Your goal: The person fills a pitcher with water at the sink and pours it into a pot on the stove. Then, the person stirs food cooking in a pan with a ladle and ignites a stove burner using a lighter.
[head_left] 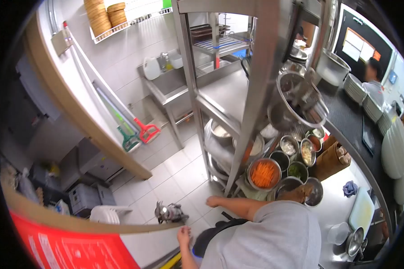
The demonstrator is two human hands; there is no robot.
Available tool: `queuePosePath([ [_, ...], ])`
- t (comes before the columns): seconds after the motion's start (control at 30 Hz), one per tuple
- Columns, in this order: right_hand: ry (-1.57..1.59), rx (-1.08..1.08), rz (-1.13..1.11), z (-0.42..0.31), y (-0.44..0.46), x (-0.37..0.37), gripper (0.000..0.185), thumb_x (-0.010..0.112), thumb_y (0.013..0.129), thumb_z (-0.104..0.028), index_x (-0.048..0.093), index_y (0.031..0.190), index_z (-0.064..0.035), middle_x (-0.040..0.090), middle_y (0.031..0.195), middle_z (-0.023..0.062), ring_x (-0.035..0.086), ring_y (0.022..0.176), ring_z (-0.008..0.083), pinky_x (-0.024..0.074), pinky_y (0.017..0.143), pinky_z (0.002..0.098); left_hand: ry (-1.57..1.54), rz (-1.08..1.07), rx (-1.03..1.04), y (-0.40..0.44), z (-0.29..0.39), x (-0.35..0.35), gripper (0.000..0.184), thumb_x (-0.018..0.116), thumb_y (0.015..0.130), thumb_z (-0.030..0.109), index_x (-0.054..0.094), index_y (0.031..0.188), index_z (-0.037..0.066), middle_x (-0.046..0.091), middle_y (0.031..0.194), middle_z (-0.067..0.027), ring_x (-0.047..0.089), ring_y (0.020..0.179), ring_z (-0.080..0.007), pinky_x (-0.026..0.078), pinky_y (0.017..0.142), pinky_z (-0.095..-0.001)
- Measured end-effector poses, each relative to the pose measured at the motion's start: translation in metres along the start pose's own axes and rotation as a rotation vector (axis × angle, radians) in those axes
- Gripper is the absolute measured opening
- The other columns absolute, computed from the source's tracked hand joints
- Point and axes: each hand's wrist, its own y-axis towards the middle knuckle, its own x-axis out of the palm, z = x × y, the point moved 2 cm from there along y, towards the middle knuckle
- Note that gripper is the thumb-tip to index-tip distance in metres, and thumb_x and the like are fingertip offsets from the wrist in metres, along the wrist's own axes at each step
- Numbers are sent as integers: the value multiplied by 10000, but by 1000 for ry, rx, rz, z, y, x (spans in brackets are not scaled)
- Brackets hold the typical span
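Observation:
At the bottom centre my left hand [184,233] is closed with its fingers curled and nothing visible in it, beside a wooden edge. My right hand [213,201] hangs over the tiled floor near the foot of a metal shelf rack [235,152]. Its fingers look curled together, with no object visible in them. Nearest to both hands is a metallic device [170,213], low down by the wooden edge. Below my right hand's level, a grey shirt [274,237] and a dark apron [215,235] cover my body.
Right of the rack are bowls of shredded carrot [264,175] and other ingredients, with a metal pot [300,98] above. Plates [395,145] line a dark shelf; a person [373,80] is beyond. A sink [168,85], squeegees [146,132] and a white stool [107,214] are leftward.

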Motion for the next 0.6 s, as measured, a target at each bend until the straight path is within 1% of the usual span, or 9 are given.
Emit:
queuePosePath([
  [0.03,192,-41,177,-30,49,-30,412,400,936,-315,669,988,-7,658,1039,223,612,1002,400,475,873,501,30,9,-26,44,32,-32,236,596,938,264,615,1000,37,680,859,-59,596,695,-123,459,581,-251],
  [0.1,434,-11,218,-88,106,-36,487,411,940,-433,642,1086,-29,636,1117,212,591,1042,393,453,916,468,53,26,-154,86,56,-81,219,590,935,253,607,983,40,674,843,-65,575,639,-115,432,520,-240],
  [0.17,569,-58,293,-101,124,-109,473,419,941,-435,643,1080,-42,647,1087,212,599,1028,393,459,899,458,27,6,-166,162,91,-67,210,586,934,247,602,971,41,670,830,-69,560,598,-110,412,478,-233],
  [0.2,633,-25,222,-107,127,-124,469,420,942,-441,642,1075,-50,655,1067,208,605,1021,388,463,890,446,-5,24,-152,190,95,-61,202,588,930,238,598,962,39,665,820,-71,540,563,-102,392,450,-232],
  [0.27,585,-16,291,-97,151,-169,484,413,946,-462,643,1075,-56,656,1071,202,608,1028,376,466,882,444,-78,59,-93,267,126,-46,188,592,922,221,590,945,34,655,801,-76,499,495,-87,353,392,-230],
  [0.33,630,-6,311,-72,199,-176,507,407,948,-492,647,1084,-66,654,1080,203,608,1037,376,463,900,445,-89,-24,-57,325,151,-32,191,596,918,212,594,984,33,657,807,-79,520,527,-86,376,421,-215],
  [0.4,652,202,351,-38,245,-200,517,394,951,-506,650,1095,-81,654,1089,195,604,1044,379,460,916,451,47,-140,108,388,194,-14,249,583,936,239,600,1064,26,679,891,-100,603,668,-132,461,526,-240],
  [0.53,634,349,354,11,321,-253,513,405,942,-496,658,1072,-70,660,1044,225,617,994,420,484,887,478,284,-238,233,469,269,-11,325,616,918,282,627,1073,-3,687,884,-99,634,747,-162,508,678,-277],
  [0.6,718,350,577,19,345,-320,477,419,949,-465,648,1028,-53,663,976,226,622,933,428,492,827,485,393,-290,324,487,348,-11,373,626,913,323,637,1069,-15,693,918,-104,645,815,-181,508,759,-306],
])
